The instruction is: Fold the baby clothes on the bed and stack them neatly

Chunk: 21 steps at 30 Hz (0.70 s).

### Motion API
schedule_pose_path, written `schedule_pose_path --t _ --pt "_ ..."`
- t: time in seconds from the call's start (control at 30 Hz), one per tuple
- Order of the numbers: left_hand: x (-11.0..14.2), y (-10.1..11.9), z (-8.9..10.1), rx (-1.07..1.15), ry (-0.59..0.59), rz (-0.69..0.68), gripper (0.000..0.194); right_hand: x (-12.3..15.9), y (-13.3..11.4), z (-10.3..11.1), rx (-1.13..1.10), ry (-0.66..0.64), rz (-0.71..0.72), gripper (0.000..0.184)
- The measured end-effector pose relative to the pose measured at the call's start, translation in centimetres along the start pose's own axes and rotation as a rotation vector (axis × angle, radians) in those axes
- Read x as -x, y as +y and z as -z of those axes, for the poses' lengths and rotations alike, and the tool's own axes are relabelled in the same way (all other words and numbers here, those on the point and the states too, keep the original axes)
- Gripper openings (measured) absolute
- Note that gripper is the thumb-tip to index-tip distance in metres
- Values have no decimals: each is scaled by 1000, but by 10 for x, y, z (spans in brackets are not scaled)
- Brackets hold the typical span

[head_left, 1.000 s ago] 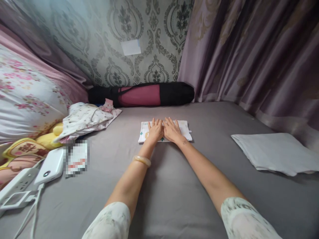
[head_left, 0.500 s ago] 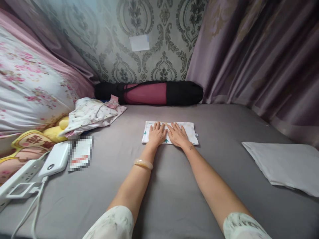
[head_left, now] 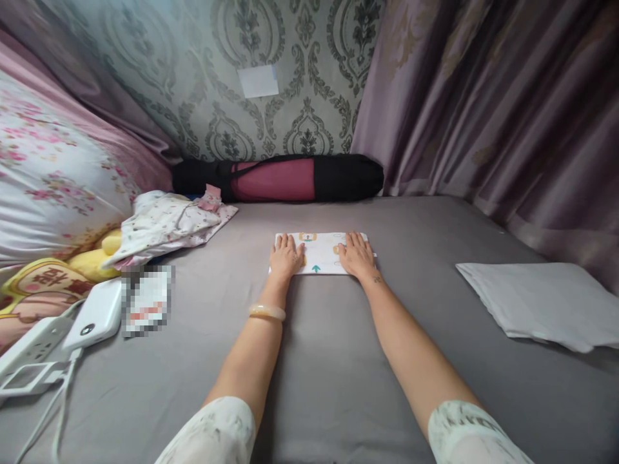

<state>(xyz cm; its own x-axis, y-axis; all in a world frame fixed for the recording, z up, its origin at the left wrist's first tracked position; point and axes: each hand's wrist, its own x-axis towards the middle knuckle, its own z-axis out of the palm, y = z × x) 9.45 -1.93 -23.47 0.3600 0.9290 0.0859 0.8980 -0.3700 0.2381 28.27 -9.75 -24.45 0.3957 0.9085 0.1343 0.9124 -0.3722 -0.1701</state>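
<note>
A white folded cloth [head_left: 322, 254] with orange and green prints lies flat on the grey bed sheet [head_left: 329, 335]. My left hand [head_left: 287, 256] rests palm down on its left end, fingers stretched out. On the right end lies my right hand [head_left: 356, 254], also flat with the fingers spread. Between the two hands the middle of the cloth shows, while its ends are partly hidden under my palms. A small white tag pokes out at the right edge.
A black and dark pink long bag [head_left: 275, 179] lies along the wall. At left are a crumpled printed cloth [head_left: 169, 222], a white power bank [head_left: 94, 312], a power strip [head_left: 33, 348] with cables, and a blurred packet [head_left: 147, 299]. A folded grey-white fabric [head_left: 541, 303] lies at right.
My hands have slid apart from the middle of the cloth to its left and right ends, uncovering the prints between them. The view has shifted slightly.
</note>
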Motion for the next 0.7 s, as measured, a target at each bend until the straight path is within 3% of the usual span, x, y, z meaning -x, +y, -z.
schedule_pose_path --t 0.27,0.5,0.6,0.7 --pt "-6 -18 8 31 -121 63 71 -4 19 5 -71 -50 -113 66" --pt "-8 -21 8 21 -158 64 73 -4 22 5 -48 -55 -108 64" --pt "-8 -17 11 14 -118 59 74 -3 17 12 -28 -29 -93 64" --pt "-8 -11 14 -26 -3 -5 74 -2 8 18 -19 21 -19 62"
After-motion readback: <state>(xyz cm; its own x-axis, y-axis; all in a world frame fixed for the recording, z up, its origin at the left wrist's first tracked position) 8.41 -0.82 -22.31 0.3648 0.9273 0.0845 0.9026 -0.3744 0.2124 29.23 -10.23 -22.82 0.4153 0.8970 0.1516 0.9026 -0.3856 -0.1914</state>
